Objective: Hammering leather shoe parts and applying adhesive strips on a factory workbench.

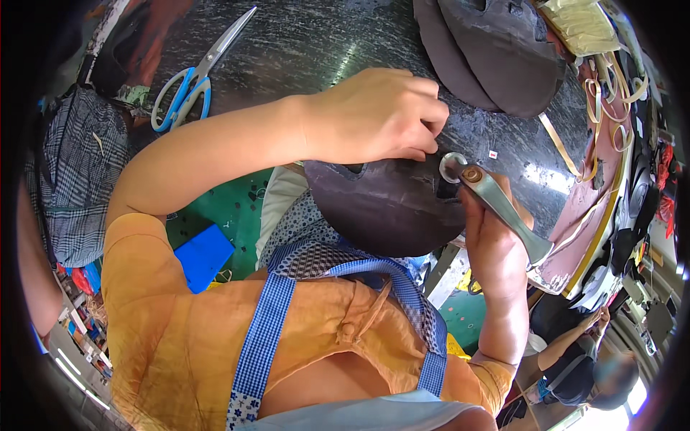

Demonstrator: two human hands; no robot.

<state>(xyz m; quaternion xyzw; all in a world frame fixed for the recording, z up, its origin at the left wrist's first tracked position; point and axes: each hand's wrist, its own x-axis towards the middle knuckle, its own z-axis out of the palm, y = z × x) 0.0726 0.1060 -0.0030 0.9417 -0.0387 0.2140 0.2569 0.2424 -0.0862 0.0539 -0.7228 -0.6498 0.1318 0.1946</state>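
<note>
Left hand pinches the edge of a dark leather piece on the black worktop; right hand grips metal pliers beside it.

The left hand hides the near edge of the dark leather piece; its fingertips are curled out of sight. The right hand covers part of the metal tool. The stacked dark pieces are cut off at the top edge. A person at lower right is blurred.
</note>
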